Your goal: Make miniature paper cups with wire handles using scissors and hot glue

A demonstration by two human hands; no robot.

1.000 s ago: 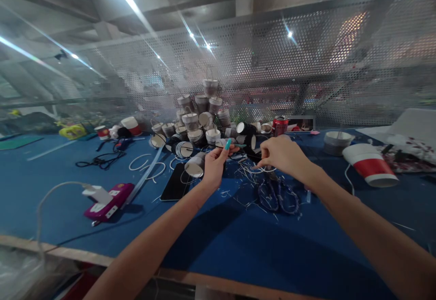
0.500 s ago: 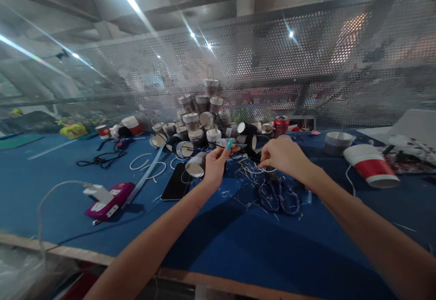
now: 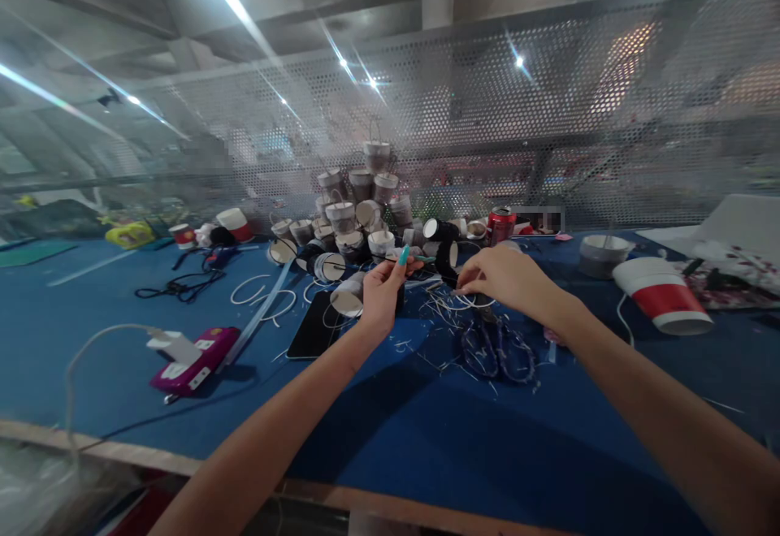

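Observation:
My left hand [image 3: 383, 288] is closed in a pinch near the middle of the blue table [image 3: 390, 430], with a thin dark strand at its fingertips. To its right, my right hand [image 3: 496, 278] has its fingers pressed together; what they hold is too small to name. White offcuts [image 3: 442, 304] lie below and between the hands. Blue-handled scissors [image 3: 500, 349] rest just under my right hand. A tipped pale cup [image 3: 349, 296] lies left of my left hand, beside a black phone [image 3: 312, 329].
Behind the hands stands a pile of small grey pots [image 3: 341, 215]. A red can [image 3: 500, 226] is right of it. Red-and-white cups [image 3: 664, 296] lie at the right. A purple power strip [image 3: 195, 361] with a plug sits at the left, and a perforated screen [image 3: 366, 114] is behind.
Both hands have shifted slightly left, and the fingers of my left hand have turned a little. The objects on the table look unchanged.

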